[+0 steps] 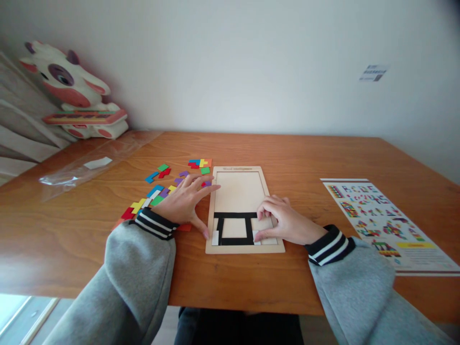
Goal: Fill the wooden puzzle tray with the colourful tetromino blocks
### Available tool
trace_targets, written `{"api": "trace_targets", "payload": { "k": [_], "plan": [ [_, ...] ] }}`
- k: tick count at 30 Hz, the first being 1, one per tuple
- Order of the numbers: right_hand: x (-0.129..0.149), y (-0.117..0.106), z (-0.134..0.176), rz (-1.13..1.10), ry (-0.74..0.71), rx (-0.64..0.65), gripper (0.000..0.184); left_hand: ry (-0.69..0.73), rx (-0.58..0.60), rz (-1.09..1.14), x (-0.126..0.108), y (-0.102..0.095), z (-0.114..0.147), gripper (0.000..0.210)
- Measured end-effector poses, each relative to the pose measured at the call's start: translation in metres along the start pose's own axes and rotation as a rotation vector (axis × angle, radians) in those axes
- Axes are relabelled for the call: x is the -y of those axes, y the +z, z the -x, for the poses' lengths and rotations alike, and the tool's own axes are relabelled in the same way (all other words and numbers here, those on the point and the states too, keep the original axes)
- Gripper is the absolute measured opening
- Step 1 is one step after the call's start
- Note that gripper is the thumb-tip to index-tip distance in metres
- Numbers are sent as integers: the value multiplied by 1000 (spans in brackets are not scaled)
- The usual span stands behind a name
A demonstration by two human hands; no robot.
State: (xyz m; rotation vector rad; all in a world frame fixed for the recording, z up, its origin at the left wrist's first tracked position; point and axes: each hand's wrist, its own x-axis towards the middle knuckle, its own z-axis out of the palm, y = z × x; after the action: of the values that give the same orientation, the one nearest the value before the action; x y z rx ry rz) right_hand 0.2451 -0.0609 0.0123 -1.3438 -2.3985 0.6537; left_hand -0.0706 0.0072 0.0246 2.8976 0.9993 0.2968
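A pale wooden puzzle board (238, 191) with a raised rim lies flat in front of me. Black strips (235, 215) form a frame shape in its lower half, and a small white piece (215, 238) sits at the lower left. My left hand (189, 199) is spread, its thumb at the board's left edge and its fingers over the colored pieces and the upper left rim. On the lower right of the board, my right hand (278, 220) has its fingers curled and its thumb at another small white piece (256, 237). Whether it grips that piece is hard to see.
Several colored puzzle pieces (138, 206) lie left of the board. A printed pattern sheet (388, 225) is on the right of the wooden table (298, 163). Clear plastic packaging (68, 178) and a toy cow with a keyboard (81, 96) stand at the left.
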Motion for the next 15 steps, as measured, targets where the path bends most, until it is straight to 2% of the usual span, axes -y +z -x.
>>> {"api": "trace_targets", "payload": {
  "k": [5,9,15],
  "plan": [
    [-6,-3,2,-39,0,13,51,-6,14,64,-4,-5,0,116],
    [-7,-7,4,-53,-15,23,50,15,17,114,-14,-5,0,100],
    [7,-4,4,-20,-202,-36,31,23,25,135,-22,-1,-2,97]
  ]
}}
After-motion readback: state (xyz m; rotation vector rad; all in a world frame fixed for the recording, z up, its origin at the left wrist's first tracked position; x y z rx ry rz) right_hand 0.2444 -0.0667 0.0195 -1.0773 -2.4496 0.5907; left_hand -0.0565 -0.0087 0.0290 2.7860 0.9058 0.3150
